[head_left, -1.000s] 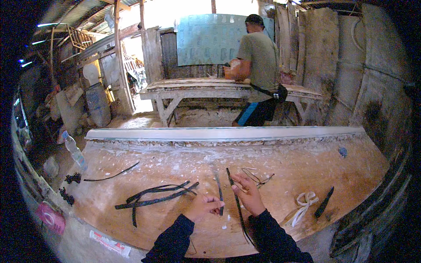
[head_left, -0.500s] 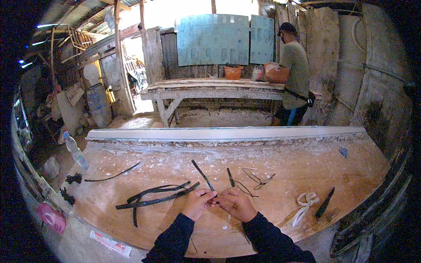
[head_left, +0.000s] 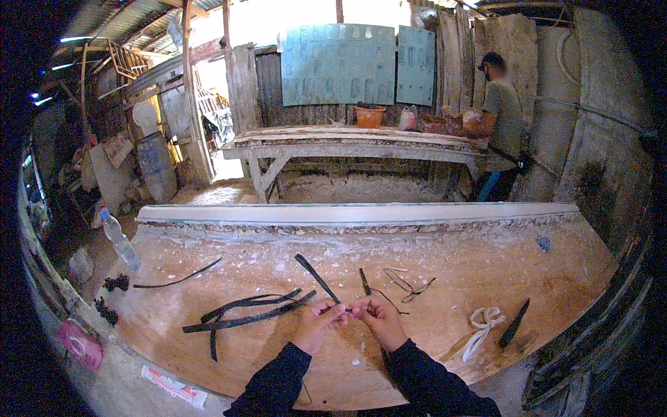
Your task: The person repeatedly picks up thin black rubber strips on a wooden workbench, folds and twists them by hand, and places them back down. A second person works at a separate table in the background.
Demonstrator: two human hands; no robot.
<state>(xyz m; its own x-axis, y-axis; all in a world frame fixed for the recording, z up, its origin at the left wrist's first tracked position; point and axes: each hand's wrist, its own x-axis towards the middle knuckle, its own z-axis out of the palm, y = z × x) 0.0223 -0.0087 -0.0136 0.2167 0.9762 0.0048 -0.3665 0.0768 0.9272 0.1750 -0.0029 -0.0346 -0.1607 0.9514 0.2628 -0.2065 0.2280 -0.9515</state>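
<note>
Over the middle of the wooden board [head_left: 264, 368] my two hands meet, fingertips pinched close together. My left hand [head_left: 319, 326] is closed on the near end of a flat black strip [head_left: 316, 276], whose other end points away from me. My right hand [head_left: 379, 321] is pinched against the left fingertips; whatever lies between its fingers is hidden. Just beyond it are a short black strip [head_left: 365, 281] and a thin, looped cord [head_left: 410, 283]. Several longer black strips [head_left: 243, 314] lie crossed to the left of my hands.
On the right lie a white knotted strip [head_left: 481, 333] and a dark pointed piece [head_left: 514, 324]. A plastic bottle [head_left: 118, 240] and black bundles [head_left: 108, 311] are at the left. A white rail [head_left: 361, 213] bounds the far edge. Behind, a person [head_left: 504, 118] stands by a workbench [head_left: 347, 142].
My hands have shifted slightly right, still together, and the black strip's far end has swung a little left. The person behind has moved right along the bench with an orange-brown container.
</note>
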